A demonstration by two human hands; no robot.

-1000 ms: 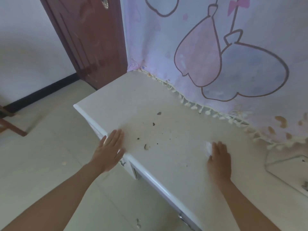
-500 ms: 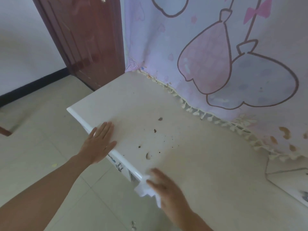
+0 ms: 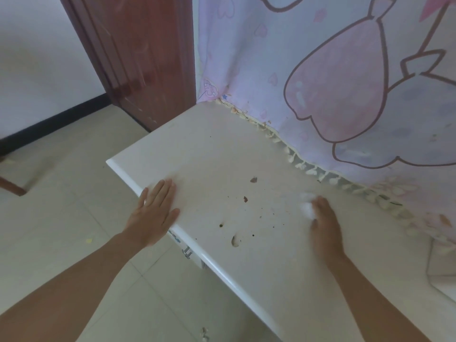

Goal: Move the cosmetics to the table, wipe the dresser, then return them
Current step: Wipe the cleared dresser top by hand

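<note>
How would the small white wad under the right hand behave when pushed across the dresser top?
The crumpled white wad looks soft and light, so it likely squashes rather than rolls. Under the right hand, it probably glides easily on the smooth cream dresser top.

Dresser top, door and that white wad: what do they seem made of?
Dresser top: likely painted or laminated board, a smooth cream satin surface with a glossy rounded edge.
Door: reddish-brown wood or wood veneer, slightly shiny.
Wad: soft white tissue or cotton, crumpled; too blurred to tell which.
</note>
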